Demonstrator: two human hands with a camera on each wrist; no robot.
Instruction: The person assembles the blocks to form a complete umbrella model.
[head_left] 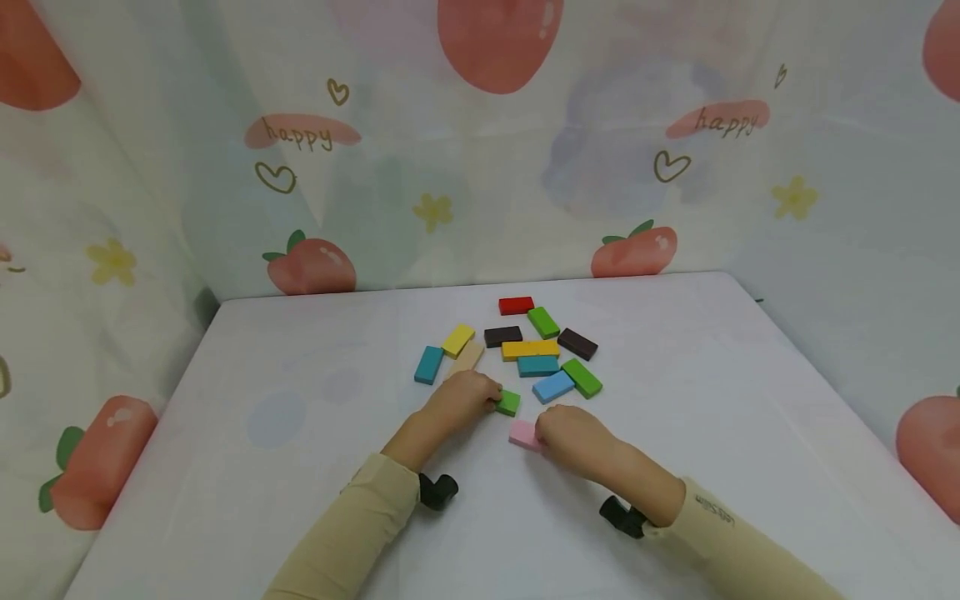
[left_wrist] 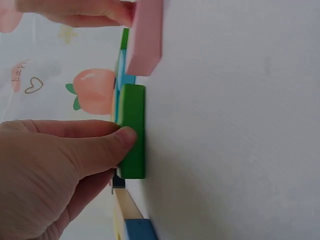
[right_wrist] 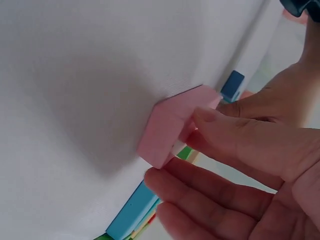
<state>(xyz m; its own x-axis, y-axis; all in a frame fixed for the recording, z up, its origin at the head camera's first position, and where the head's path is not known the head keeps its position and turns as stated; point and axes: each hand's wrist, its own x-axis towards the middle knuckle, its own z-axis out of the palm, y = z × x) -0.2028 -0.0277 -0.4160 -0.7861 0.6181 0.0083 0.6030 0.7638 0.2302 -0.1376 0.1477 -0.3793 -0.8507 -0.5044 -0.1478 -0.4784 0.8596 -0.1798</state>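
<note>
My left hand (head_left: 467, 396) pinches a green wooden block (head_left: 510, 403) between thumb and fingers, with the thumb on its near face in the left wrist view (left_wrist: 133, 102). Just to the right, my right hand (head_left: 576, 440) grips a pink block (head_left: 524, 434). In the right wrist view the thumb lies against that pink block (right_wrist: 162, 130), close to the white surface. A natural wood block (head_left: 468, 357) is partly hidden behind my left hand. Beyond my right hand lie a light blue block (head_left: 553, 387) and another green block (head_left: 582, 377).
Farther back on the white table (head_left: 300, 500) lie a red block (head_left: 516, 306), a green block (head_left: 543, 322), two dark blocks, a yellow-orange block (head_left: 530, 350) and a teal block (head_left: 538, 366). A yellow block (head_left: 458, 340) and another teal block (head_left: 429, 365) lie left. Printed cloth hangs behind.
</note>
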